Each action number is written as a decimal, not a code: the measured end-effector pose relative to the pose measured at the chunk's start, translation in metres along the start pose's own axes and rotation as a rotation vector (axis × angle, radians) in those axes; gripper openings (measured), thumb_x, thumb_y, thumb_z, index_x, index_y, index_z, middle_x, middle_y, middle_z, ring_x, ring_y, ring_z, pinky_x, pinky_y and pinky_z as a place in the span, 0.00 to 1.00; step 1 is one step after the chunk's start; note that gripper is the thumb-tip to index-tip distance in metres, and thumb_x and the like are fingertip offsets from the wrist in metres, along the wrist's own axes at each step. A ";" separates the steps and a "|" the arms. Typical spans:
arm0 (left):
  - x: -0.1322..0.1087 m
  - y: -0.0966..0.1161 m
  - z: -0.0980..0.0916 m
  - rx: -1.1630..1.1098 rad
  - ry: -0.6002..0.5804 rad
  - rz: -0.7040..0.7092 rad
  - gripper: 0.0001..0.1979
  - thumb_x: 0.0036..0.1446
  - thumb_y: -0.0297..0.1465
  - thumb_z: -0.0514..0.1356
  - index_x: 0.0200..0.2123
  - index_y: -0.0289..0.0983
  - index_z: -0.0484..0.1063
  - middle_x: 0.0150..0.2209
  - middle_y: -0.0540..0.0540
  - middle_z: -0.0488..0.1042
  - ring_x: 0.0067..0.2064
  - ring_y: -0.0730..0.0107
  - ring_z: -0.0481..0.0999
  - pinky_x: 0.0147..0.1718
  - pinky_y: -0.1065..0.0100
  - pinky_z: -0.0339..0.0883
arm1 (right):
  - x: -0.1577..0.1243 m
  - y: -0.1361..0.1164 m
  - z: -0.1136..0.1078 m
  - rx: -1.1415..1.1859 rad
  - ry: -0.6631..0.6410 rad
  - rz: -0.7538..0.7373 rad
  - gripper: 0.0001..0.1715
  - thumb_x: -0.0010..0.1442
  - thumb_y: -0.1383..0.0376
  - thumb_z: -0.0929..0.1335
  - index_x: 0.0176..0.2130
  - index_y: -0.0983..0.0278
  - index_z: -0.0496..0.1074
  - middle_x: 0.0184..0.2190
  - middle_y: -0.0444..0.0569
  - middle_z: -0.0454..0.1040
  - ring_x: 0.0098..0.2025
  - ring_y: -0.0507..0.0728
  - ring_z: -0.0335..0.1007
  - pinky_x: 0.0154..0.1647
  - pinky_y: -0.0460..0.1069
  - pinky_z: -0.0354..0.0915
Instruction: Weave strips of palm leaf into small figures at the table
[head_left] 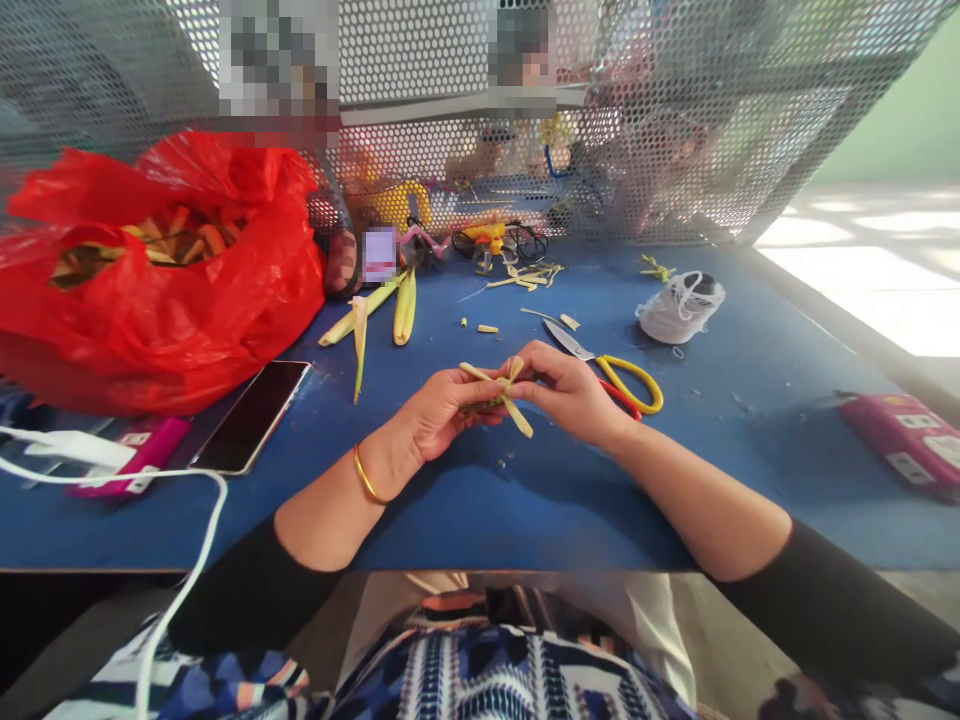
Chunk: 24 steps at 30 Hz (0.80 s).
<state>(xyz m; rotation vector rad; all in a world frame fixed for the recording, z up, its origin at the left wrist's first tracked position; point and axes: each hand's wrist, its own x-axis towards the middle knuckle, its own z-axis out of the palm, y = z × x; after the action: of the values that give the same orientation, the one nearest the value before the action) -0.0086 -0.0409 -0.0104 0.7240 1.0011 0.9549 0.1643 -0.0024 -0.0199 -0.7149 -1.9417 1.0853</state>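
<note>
My left hand (450, 408) is closed, with its thumb and fingers pinching a small crossed piece of pale green leaf strips (519, 418). Opposite it, my right hand (574, 395) grips the same piece between thumb and fingertips. Several strip ends stick out past the fingers; the piece's middle is partly hidden. Just behind my right hand lie scissors (651, 392) with one yellow and one red handle, blades pointing away to the left. Short leaf offcuts (487, 329) are scattered beyond my hands, and longer pale green stalks (405, 308) rest farther left.
A red plastic bag (262, 270) of leaf pieces stands at left, near a phone (253, 415) and white cable (214, 520). A white thread spool (679, 310) is at back right, a magenta case (900, 435) at right. A perforated metal screen (420, 90) borders the blue table (750, 460).
</note>
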 end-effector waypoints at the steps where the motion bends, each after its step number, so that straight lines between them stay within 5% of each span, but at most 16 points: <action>1: 0.000 0.000 0.000 -0.001 0.003 -0.004 0.14 0.35 0.31 0.74 0.29 0.34 0.80 0.25 0.47 0.77 0.26 0.75 0.74 0.29 0.73 0.67 | 0.000 0.000 0.000 -0.032 0.012 -0.022 0.10 0.56 0.58 0.70 0.30 0.62 0.72 0.32 0.47 0.70 0.35 0.53 0.66 0.38 0.50 0.64; 10: 0.001 -0.002 -0.001 -0.032 0.004 -0.011 0.10 0.43 0.30 0.70 0.32 0.34 0.80 0.27 0.47 0.77 0.28 0.73 0.75 0.29 0.72 0.69 | 0.000 0.004 0.004 -0.047 0.059 -0.007 0.09 0.56 0.59 0.70 0.30 0.62 0.71 0.33 0.47 0.71 0.36 0.54 0.67 0.39 0.50 0.64; 15: 0.001 0.000 0.000 -0.017 0.039 0.021 0.10 0.43 0.26 0.69 0.33 0.34 0.79 0.30 0.46 0.79 0.30 0.73 0.76 0.29 0.73 0.69 | 0.005 0.002 -0.010 -0.011 -0.025 0.114 0.17 0.55 0.54 0.69 0.41 0.62 0.71 0.34 0.47 0.74 0.35 0.54 0.69 0.38 0.51 0.66; 17: 0.002 0.001 -0.001 -0.020 0.084 0.042 0.10 0.43 0.26 0.69 0.33 0.34 0.79 0.32 0.45 0.80 0.30 0.73 0.76 0.27 0.73 0.68 | 0.004 -0.004 -0.025 -0.302 -0.040 0.197 0.17 0.58 0.56 0.67 0.43 0.63 0.70 0.33 0.48 0.74 0.35 0.56 0.70 0.38 0.51 0.65; 20: 0.004 0.002 -0.002 -0.033 0.160 0.078 0.09 0.43 0.27 0.67 0.32 0.34 0.79 0.34 0.44 0.80 0.30 0.74 0.76 0.26 0.74 0.66 | -0.002 -0.013 -0.050 -1.064 -0.128 0.428 0.14 0.57 0.63 0.66 0.43 0.67 0.71 0.40 0.59 0.75 0.41 0.64 0.72 0.39 0.55 0.64; 24: 0.006 0.004 -0.004 -0.035 0.247 0.110 0.07 0.44 0.30 0.66 0.30 0.35 0.78 0.33 0.44 0.80 0.29 0.74 0.74 0.25 0.75 0.65 | -0.010 -0.013 -0.065 -1.382 -0.327 0.643 0.21 0.55 0.68 0.65 0.49 0.71 0.68 0.43 0.66 0.74 0.43 0.67 0.74 0.35 0.53 0.64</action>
<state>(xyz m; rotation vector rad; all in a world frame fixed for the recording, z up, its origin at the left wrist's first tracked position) -0.0124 -0.0339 -0.0110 0.6473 1.1661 1.1754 0.2233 0.0124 0.0092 -2.0747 -2.7052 -0.0595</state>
